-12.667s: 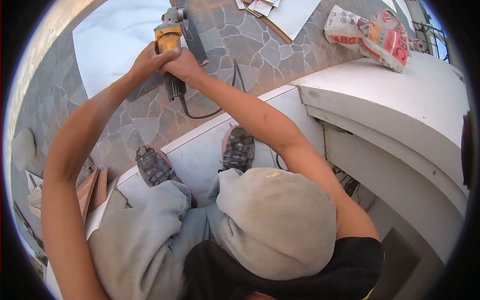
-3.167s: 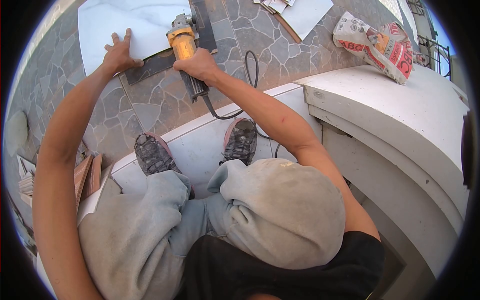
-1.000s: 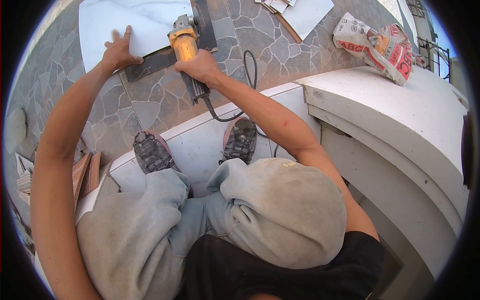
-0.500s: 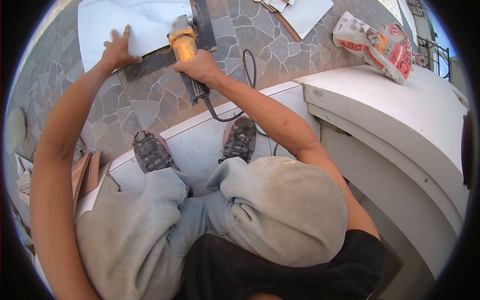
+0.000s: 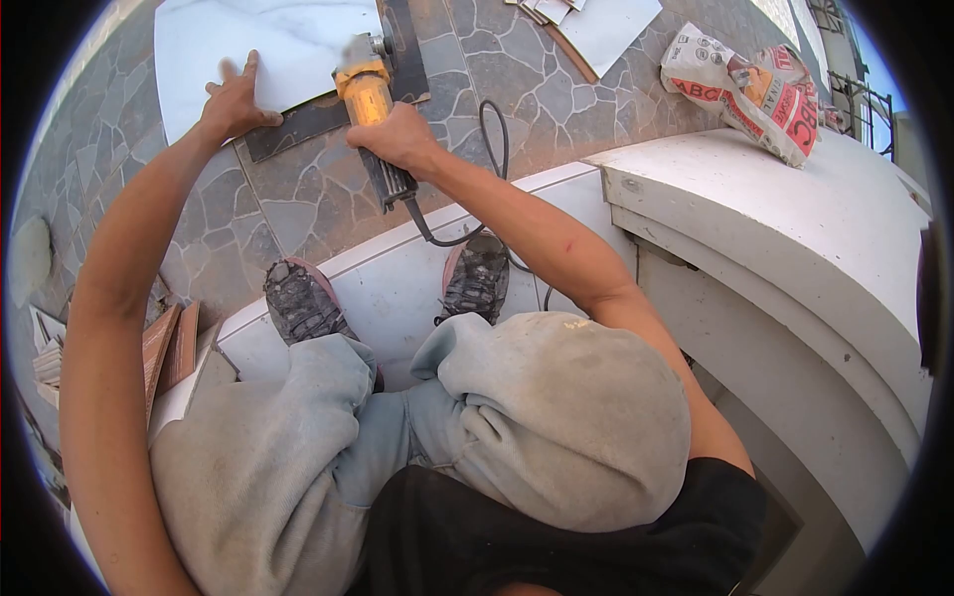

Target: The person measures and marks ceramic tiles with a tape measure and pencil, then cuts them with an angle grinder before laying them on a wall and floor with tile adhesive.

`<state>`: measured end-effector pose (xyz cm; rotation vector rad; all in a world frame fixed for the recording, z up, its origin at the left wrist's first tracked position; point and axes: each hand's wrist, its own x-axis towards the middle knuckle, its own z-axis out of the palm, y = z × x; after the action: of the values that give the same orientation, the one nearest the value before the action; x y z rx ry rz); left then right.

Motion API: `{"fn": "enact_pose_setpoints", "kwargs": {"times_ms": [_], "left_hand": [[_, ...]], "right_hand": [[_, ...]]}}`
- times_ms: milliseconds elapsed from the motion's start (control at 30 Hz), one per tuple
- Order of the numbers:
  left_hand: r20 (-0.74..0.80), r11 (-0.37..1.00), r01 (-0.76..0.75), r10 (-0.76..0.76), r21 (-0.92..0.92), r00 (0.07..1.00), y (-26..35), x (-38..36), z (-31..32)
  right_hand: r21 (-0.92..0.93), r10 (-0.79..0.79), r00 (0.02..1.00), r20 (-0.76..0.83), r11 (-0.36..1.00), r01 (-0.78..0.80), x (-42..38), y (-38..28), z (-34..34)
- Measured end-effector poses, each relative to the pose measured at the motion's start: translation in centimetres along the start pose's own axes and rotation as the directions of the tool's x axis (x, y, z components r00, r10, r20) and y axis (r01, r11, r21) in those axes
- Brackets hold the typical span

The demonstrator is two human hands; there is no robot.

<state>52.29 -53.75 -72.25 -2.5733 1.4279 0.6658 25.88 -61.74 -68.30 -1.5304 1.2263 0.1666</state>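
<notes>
My right hand (image 5: 396, 136) is wrapped round the body of a yellow and black angle grinder (image 5: 366, 94). The grinder's head lies at the right edge of a white marble-look tile (image 5: 283, 50); its disc is blurred. A black cord (image 5: 422, 221) runs from the grinder's rear end and loops to the right. Fingers spread, my left hand (image 5: 237, 104) rests on the tile near its lower edge, thumb along that edge. Beneath the tile, a dark board (image 5: 298, 129) sticks out along the front and right sides.
Stone-patterned paving (image 5: 477, 74) surrounds the tile. More cut tiles (image 5: 606, 35) lie at the upper right. A crumpled printed bag (image 5: 745, 94) sits on a curved white ledge (image 5: 735, 189). Brown tile pieces (image 5: 174, 348) stand at the left. My shoes (image 5: 477, 276) are on a white-tiled step (image 5: 383, 288).
The grinder and my right hand have shifted very slightly toward me along the tile's right edge. My left hand stays in place on the tile.
</notes>
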Motion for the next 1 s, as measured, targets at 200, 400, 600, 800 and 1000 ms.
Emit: {"fn": "enact_pose_setpoints", "kwargs": {"times_ms": [200, 400, 600, 800, 1000], "left_hand": [[0.012, 1.000, 0.012, -0.012, -0.010, 1.000, 0.0, -0.1, -0.4], [0.024, 1.000, 0.010, -0.010, -0.006, 1.000, -0.2, 0.0, 0.0], [0.041, 1.000, -0.019, 0.019, -0.004, 0.999, 0.3, 0.0, -0.5], [0.052, 1.000, -0.026, 0.026, -0.010, 0.998, 0.4, -0.3, -0.9], [0.057, 1.000, -0.020, 0.021, -0.013, 0.998, 0.3, -0.3, -1.0]], "right_hand": [[0.027, -0.038, 0.998, -0.054, 0.999, 0.040, -0.1, 0.4, 0.4], [0.009, -0.058, 0.996, -0.067, 0.998, 0.059, 0.6, -0.1, 0.1], [0.002, -0.015, 0.996, -0.086, 1.000, 0.015, 2.6, -2.3, -0.6], [0.014, -0.006, 0.999, -0.053, 1.000, 0.007, 4.2, -3.7, -1.1], [0.015, 0.001, 0.998, -0.065, 1.000, 0.000, 4.6, -4.2, -1.1]]}}
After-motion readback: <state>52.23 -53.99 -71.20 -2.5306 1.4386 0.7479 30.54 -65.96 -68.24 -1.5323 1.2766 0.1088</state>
